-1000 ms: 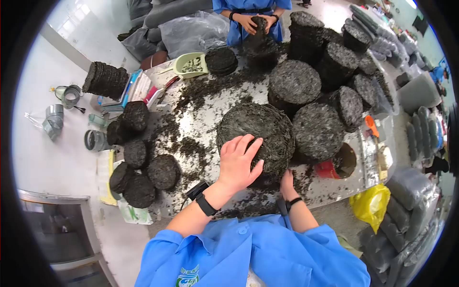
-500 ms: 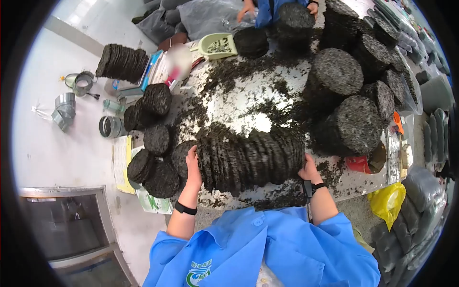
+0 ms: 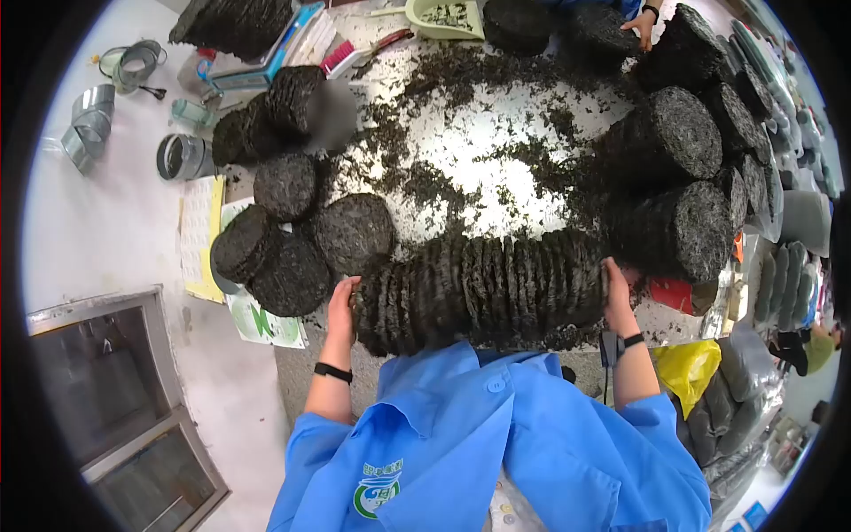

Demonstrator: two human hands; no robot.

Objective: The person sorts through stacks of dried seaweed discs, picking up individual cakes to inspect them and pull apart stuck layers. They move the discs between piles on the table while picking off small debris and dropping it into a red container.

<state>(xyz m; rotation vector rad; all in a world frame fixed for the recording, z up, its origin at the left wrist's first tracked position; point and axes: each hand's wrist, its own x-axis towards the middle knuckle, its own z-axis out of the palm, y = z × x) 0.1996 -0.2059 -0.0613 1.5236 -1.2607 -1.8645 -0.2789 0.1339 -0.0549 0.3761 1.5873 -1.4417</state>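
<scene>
Between my two hands lies a long sideways stack of dark, round dried seaweed cakes (image 3: 483, 293), at the table's near edge, close to my blue jacket. My left hand (image 3: 340, 306) presses against its left end, fingers stretched upward. At the right end, my right hand (image 3: 618, 293) presses inward, its fingers partly hidden by the stack. Just beyond my left hand sits a separate round seaweed stack (image 3: 355, 232). Behind my right hand, a thick seaweed stack (image 3: 687, 232) lies on its side.
Dark crumbs cover much of the white table (image 3: 496, 191). More seaweed stacks (image 3: 288, 275) stand at left. A pale green dustpan (image 3: 443, 19) and a red-bristled brush (image 3: 341, 58) lie at the far side. A co-worker's hand (image 3: 645, 27) touches a far stack. A yellow bag (image 3: 690, 372) hangs at right.
The held stack has come nearer my body and looks longer, with my hands farther apart. My view has shifted, and the co-worker's hand has moved at the far side.
</scene>
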